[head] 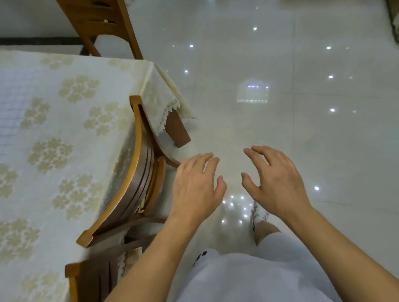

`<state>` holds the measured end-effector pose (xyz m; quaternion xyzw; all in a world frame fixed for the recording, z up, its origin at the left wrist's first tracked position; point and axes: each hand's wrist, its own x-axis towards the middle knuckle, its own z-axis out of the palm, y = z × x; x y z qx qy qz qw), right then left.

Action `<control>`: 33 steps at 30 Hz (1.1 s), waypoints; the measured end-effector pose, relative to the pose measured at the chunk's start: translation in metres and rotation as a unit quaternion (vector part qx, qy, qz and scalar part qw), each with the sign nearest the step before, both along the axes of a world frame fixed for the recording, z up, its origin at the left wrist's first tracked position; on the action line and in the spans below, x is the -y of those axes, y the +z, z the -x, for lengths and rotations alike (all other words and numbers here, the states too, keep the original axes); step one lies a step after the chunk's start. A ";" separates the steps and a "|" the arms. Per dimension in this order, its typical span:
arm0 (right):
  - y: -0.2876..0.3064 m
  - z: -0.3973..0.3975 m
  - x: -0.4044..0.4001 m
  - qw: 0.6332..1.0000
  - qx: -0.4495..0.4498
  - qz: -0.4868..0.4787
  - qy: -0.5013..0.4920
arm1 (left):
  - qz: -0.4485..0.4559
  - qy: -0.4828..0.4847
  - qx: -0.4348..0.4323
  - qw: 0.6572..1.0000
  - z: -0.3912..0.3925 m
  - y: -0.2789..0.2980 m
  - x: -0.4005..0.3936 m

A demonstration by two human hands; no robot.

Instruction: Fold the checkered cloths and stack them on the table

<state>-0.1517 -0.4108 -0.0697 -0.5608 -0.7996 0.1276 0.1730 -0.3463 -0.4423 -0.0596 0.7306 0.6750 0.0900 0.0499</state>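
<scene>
Hands mid-frame over glossy floor [285,94], left hand [194,187] and right hand [275,180] both spread-fingered and empty, no checkered cloths in view, desk [45,131] at left; risk: standing turned away from desk, cloths may go unfound.

Left of the hands [233,184], matt cream cloth with woven floral pattern and lace trim over the table [45,131]. Beside it, smooth varnished wood on the chair backs [126,182], faintly glossy. Under and beyond the hands, highly polished pale floor tiles [285,94], mirror-glossy with point reflections. Nearest, soft matt white fabric of the garment [243,285].
</scene>
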 end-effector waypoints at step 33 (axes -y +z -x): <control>0.008 0.234 -0.495 0.938 0.004 -0.033 0.345 | -0.050 0.330 0.025 0.942 0.174 0.012 -0.395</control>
